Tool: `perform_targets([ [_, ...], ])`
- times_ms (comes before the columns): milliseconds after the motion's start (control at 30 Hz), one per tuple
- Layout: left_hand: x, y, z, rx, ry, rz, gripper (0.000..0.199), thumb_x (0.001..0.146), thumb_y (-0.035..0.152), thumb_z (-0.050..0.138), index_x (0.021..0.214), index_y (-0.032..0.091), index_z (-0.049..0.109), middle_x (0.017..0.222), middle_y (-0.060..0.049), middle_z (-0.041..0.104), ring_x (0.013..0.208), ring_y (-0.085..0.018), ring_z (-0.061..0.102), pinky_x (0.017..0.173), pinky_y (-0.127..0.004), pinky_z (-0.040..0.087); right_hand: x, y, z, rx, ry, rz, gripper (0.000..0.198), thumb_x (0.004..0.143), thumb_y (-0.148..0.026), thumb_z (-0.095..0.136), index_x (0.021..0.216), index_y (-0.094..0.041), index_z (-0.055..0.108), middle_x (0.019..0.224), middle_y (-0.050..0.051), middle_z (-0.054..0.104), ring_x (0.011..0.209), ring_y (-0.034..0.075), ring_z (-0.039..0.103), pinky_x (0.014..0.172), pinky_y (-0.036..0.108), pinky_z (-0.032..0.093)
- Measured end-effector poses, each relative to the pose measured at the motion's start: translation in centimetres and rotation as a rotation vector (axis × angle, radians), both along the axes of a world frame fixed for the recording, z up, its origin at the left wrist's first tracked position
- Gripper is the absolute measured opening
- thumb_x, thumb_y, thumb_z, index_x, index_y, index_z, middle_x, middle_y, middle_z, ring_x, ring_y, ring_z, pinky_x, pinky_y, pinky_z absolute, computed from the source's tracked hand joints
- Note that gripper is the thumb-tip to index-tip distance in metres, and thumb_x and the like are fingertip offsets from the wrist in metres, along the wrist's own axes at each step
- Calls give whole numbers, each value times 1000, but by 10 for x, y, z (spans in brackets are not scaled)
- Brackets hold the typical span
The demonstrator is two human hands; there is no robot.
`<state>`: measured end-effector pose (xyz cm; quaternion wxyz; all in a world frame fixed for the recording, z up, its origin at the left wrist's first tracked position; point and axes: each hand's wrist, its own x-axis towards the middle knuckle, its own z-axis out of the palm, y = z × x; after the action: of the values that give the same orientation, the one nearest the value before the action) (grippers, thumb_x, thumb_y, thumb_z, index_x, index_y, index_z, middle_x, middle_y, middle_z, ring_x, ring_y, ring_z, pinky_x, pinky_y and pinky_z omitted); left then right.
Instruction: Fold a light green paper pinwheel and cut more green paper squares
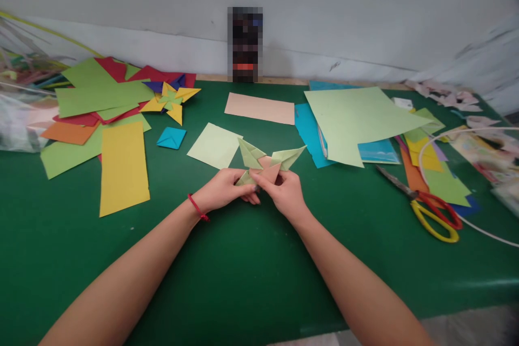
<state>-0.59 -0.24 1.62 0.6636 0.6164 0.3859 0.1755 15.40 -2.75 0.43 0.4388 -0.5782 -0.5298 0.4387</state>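
A folded paper star [265, 163], pale green at its points and peach in the middle, is held just above the green table. My left hand [226, 190] pinches its lower left side, thumb on top; a red cord circles that wrist. On the lower right side, my right hand [284, 193] grips the peach part between thumb and fingers. The hands partly cover the lower points of the star. Right behind it lies a pale green paper square [214, 145]. A small folded blue paper piece [172, 138] rests farther left.
A yellow and purple paper star [171, 100] lies by stacked coloured sheets and a yellow strip [124, 167] at left. A peach strip [259, 108] lies behind my hands. Right are a large pale green sheet [357, 119], open scissors [436, 215] and scraps. A pixelated phone-shaped object [245, 43] leans on the wall.
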Motion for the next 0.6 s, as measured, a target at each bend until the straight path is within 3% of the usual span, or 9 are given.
perform_targets([
  [133,-1,2,-3,84,10,-13,24,81,35,51,93,16,60,92,-6,67,85,-16,62,75,-29,50,3,3,-3,-8,29,-6,28,65,-40,66,67,-12,68,62,4,65,58,16,59,52,26,46],
  [233,-1,3,-6,93,-60,78,30,83,39,46,100,17,56,103,-7,61,92,-18,58,75,-30,49,5,4,-4,-18,55,-14,28,65,-40,67,66,-12,68,61,4,64,58,16,58,53,27,46],
  [400,-2,3,-10,237,-14,201,26,82,39,48,89,16,58,89,-4,60,84,-16,56,77,-30,45,6,5,-4,-35,14,-5,30,64,-42,67,62,-12,66,57,3,60,55,15,54,51,27,43],
  [600,-2,2,-10,234,-16,274,22,79,37,54,81,15,56,81,-2,58,76,-13,52,71,-26,43,8,4,-4,-60,-36,19,31,64,-42,66,56,-13,60,52,1,53,51,13,47,47,25,36],
])
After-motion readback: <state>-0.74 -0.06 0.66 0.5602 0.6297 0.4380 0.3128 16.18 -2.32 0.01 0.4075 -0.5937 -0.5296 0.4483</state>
